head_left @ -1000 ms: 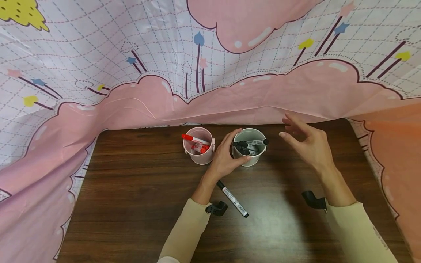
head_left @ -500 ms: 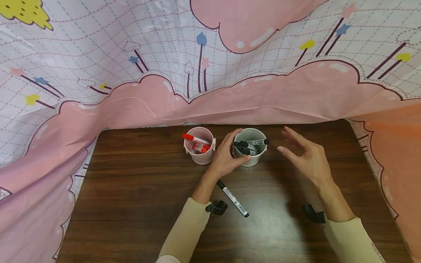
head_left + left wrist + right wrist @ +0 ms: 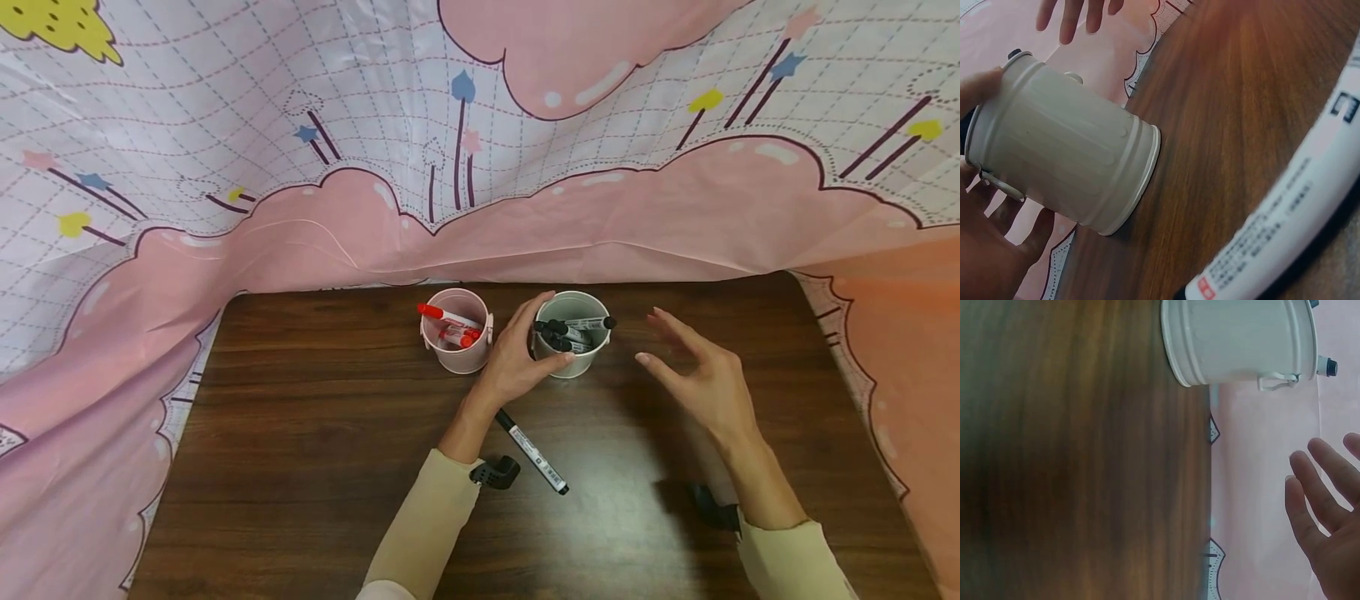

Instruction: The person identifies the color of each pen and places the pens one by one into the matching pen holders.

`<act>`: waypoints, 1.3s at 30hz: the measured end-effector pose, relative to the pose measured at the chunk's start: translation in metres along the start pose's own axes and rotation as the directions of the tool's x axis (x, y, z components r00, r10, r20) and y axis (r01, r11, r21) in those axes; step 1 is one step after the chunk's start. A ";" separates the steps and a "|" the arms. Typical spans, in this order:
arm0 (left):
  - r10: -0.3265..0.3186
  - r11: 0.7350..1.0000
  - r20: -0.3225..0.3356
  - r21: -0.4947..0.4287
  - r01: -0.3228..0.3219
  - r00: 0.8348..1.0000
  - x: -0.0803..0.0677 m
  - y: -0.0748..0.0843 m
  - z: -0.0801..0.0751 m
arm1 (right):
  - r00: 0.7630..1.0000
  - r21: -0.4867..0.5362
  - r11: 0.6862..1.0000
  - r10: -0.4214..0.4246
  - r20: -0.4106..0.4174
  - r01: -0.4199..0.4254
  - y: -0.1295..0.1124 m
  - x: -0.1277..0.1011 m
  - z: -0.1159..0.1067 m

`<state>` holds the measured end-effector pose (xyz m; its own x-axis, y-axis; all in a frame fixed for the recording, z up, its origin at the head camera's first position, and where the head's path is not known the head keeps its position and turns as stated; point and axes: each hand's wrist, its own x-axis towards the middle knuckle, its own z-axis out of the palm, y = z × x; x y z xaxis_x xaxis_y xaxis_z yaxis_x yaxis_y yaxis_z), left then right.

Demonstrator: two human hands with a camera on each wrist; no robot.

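My left hand holds a small pale grey-green bucket at its rim, thumb at the front and fingers curled round the left side. Several black markers lie inside it, one with its black cap over the right rim. To the right of this bucket my right hand hovers with thumb and fingers spread, touching nothing. A single black-capped marker lies slantwise on the table in front, its upper end close to my left wrist; it looms large in the left wrist view.
A pink bucket with several red markers stands just left of my left hand. The dark wooden table ends at the back against a pink and white patterned cloth.
My right hand has drifted slightly down toward the front, fingers still spread. The left hand keeps its grip on the grey-green bucket, and the markers lie as before.
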<state>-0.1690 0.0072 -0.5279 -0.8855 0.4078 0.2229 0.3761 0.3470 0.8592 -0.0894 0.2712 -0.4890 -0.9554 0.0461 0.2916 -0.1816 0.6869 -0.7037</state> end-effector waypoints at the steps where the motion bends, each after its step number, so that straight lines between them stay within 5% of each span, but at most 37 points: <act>1: 0.001 1.000 0.002 -0.001 -0.001 1.000 0.000 0.000 0.000 | 1.000 0.003 1.000 0.001 -0.003 -0.001 0.000 -0.003 0.001; 6: 0.002 1.000 0.005 0.003 -0.002 1.000 0.000 0.000 0.000 | 1.000 0.023 1.000 -0.014 -0.024 0.014 -0.001 -0.017 0.012; 13: 0.013 1.000 -0.004 -0.011 -0.013 1.000 -0.001 0.001 -0.001 | 0.998 0.028 0.999 -0.020 0.054 0.019 -0.001 -0.034 0.033; 39: 0.024 1.000 0.006 -0.014 -0.024 1.000 0.000 0.000 0.001 | 0.992 -0.022 0.998 -0.050 0.118 0.053 -0.009 -0.077 0.062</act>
<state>-0.1684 0.0077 -0.5286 -0.8743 0.4212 0.2411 0.3938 0.3253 0.8597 -0.0286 0.2164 -0.5457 -0.9659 -0.0739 0.2482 -0.2268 0.7043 -0.6727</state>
